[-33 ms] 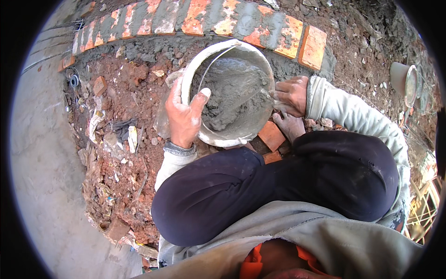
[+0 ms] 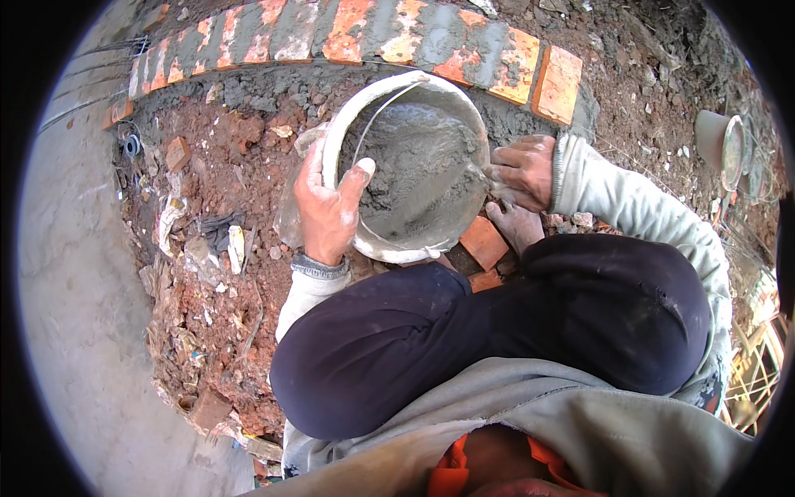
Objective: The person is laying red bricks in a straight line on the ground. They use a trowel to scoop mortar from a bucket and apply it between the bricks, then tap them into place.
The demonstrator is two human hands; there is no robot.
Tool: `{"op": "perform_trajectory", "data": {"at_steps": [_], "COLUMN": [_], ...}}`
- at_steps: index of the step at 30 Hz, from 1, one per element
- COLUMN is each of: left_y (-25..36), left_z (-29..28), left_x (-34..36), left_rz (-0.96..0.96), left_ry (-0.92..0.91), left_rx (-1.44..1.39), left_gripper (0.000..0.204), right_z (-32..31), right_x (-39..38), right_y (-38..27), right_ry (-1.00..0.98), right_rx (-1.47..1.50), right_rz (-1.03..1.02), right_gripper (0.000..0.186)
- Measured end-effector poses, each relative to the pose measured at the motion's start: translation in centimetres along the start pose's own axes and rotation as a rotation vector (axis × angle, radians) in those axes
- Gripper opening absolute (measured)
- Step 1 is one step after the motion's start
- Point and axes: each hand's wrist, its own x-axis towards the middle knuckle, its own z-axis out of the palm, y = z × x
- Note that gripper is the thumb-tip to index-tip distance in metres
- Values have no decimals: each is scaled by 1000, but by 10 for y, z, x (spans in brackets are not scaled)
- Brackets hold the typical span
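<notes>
A pale bucket (image 2: 382, 247) crusted with mortar stands in front of my folded legs, its thin wire handle lying across the opening. Grey wet mortar (image 2: 414, 149) fills much of it. My left hand (image 2: 330, 207) grips the left side of the bucket, thumb over the rim and fingers round the outside. At the right rim, my right hand (image 2: 522, 172) is closed, knuckles up. From it a mortar-coated tool, seemingly a trowel (image 2: 470, 176), reaches into the bucket; its handle is hidden in my fist and its blade blends with the mortar.
A curved row of bricks with mortar joints (image 2: 348, 31) runs beyond the bucket, a string along its near edge. One loose-looking brick (image 2: 557, 83) ends it at right. Brick pieces (image 2: 484, 242) lie by my foot. A second bucket (image 2: 719, 147) lies far right; concrete (image 2: 74, 273) borders left.
My right hand has shifted very slightly to the right. The straight tool edge seen across the mortar has become less distinct. My left hand and the bucket stay put.
</notes>
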Motion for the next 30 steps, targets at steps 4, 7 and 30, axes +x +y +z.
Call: {"op": "perform_trajectory", "data": {"at_steps": [4,7,30], "left_y": [3,4,-29], "left_z": [2,7,-70], "left_x": [0,2,27], "left_rz": [-24,21,-167], "left_ry": [10,38,-116], "left_rx": [31,46,22], "left_gripper": [47,46,58], "right_z": [-7,3,75], "right_x": [-3,3,-104], "right_y": [-6,-5,13], "right_ry": [-291,-568,483], "right_rx": [-141,-10,1631], "right_rz": [537,593,576], "right_gripper": [34,32,40]}}
